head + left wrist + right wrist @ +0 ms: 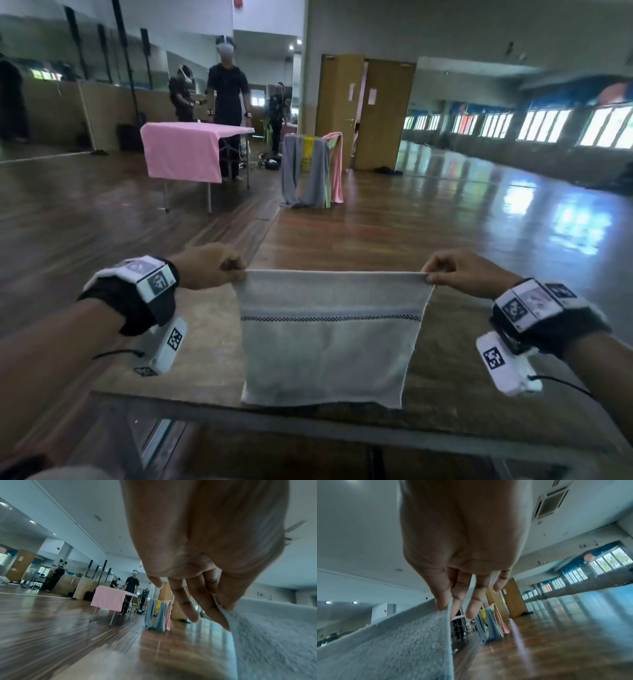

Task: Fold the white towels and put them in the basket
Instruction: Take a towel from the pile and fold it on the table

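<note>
A white towel [329,339] with a dark woven stripe hangs stretched flat in the air between my two hands, above a table. My left hand [236,269] pinches its top left corner; in the left wrist view the towel [274,635] runs off to the right from thumb and forefinger [221,609]. My right hand [428,274] pinches the top right corner, and the right wrist view shows the towel [393,642] held between thumb and forefinger [447,604], other fingers loosely extended. The towel's lower edge hangs near the table's front edge. I cannot see a basket close by.
A glass-topped table [308,421] with a dark frame lies below the towel. Farther off stand a pink-covered table [181,150], several people [227,102], and a yellow basket draped with grey and pink cloths [310,168]. Wooden floor stretches around; doors [363,109] behind.
</note>
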Demonstrator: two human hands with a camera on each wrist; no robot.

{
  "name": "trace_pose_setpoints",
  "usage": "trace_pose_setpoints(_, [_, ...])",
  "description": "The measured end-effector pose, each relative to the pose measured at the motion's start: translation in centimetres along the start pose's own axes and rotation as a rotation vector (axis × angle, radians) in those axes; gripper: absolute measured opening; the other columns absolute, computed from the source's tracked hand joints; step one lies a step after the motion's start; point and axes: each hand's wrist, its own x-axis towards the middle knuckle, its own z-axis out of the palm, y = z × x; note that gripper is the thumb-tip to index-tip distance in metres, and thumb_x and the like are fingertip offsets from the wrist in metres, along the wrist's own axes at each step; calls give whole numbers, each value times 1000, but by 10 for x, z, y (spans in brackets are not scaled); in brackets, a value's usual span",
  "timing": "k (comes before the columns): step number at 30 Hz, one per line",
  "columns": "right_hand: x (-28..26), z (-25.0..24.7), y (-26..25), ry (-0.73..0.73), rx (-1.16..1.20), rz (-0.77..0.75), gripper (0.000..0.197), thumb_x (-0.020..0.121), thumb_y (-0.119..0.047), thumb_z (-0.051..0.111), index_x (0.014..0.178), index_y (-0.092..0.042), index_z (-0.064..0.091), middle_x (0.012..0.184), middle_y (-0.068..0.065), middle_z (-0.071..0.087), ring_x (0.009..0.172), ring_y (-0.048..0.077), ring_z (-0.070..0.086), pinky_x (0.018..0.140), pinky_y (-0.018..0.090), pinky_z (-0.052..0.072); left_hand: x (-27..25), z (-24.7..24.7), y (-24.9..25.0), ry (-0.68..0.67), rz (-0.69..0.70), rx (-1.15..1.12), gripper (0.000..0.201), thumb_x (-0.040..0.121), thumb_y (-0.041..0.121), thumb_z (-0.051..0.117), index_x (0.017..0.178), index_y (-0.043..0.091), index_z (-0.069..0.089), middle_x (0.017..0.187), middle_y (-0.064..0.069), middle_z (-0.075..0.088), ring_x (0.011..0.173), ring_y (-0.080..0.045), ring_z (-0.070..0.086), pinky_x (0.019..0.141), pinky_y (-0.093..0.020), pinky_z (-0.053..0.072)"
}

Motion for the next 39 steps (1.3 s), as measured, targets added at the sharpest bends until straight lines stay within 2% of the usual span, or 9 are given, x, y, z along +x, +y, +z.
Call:
trace_pose_setpoints(3, [-4, 56, 32, -93, -23, 50, 16, 84, -12, 67, 78, -26, 63, 82, -5, 68, 81, 13, 63, 76, 28, 48, -3, 61, -17, -114, -19, 38, 10, 91, 33, 55, 82, 31, 57, 89, 7, 64, 86, -15, 60, 82, -32, 47])
trace_pose_setpoints(10, [13, 150, 95, -153, -62, 178, 17, 77, -29, 67, 69, -44, 63, 71, -31, 65, 81, -2, 63, 93, 47, 46, 13, 157, -47, -196, -71, 57, 12, 92, 32, 51, 81, 29, 54, 88, 10, 61, 85, -13, 55, 92, -38, 39])
trace_pose_setpoints(16, [67, 180, 116, -102, -49, 225, 22, 80, -25, 64, 65, -41, 60, 75, -23, 65, 87, 10, 64, 96, 50, 43, 61, 187, -68, -83, -160, 148, 17, 91, 33, 47, 90, 21, 61, 92, 7, 62, 94, -17, 55, 90, -36, 23])
trace_pose_setpoints(20, [121, 185, 129, -77, -40, 204, 27, 82, -19, 66, 66, -39, 57, 74, -24, 61, 86, 12, 61, 95, 45, 45, 109, 194, -92, -27, -189, 59, 18, 86, 32, 50, 89, 22, 64, 96, 0, 66, 98, -25, 59, 94, -41, 37])
trace_pose_setpoints(23, [161, 190, 139, -81, -54, 195, 21, 83, -18, 65, 70, -34, 60, 79, -13, 64, 87, 14, 60, 89, 37, 48, 143, 192, -97, 10, -215, 128, 19, 92, 25, 51, 98, 19, 67, 105, -5, 65, 103, -29, 56, 92, -36, 38])
trace_pose_setpoints(26, [192, 199, 147, -97, -82, 182, 10, 84, -14, 64, 78, -22, 64, 84, -3, 64, 86, 16, 59, 80, 30, 46, 172, 197, -106, -20, -158, 121, 21, 91, 16, 51, 103, 13, 68, 107, -9, 66, 98, -29, 58, 87, -34, 44])
trace_pose_setpoints(29, [211, 212, 153, -102, -121, 187, 7, 85, -13, 63, 80, -18, 65, 80, -6, 61, 86, 15, 57, 77, 28, 42, 190, 207, -115, -25, -128, 74, 19, 87, 9, 54, 100, 7, 68, 103, -11, 68, 93, -27, 59, 79, -29, 43])
trace_pose_setpoints(35, [232, 232, 165, -169, -258, 167, 9, 83, -17, 67, 76, -23, 66, 75, -16, 54, 91, 16, 58, 90, 37, 47, 206, 221, -120, -68, -106, 157, 13, 88, 22, 60, 91, 10, 65, 95, -6, 66, 78, -19, 51, 70, -25, 34])
trace_pose_setpoints(39, [235, 235, 163, -169, -262, 76, 13, 84, -11, 66, 94, -5, 69, 93, 4, 63, 90, 19, 58, 81, 26, 40, 209, 220, -123, -64, -71, 100, 10, 85, 21, 64, 86, 11, 66, 93, -7, 68, 76, -17, 50, 69, -26, 34])
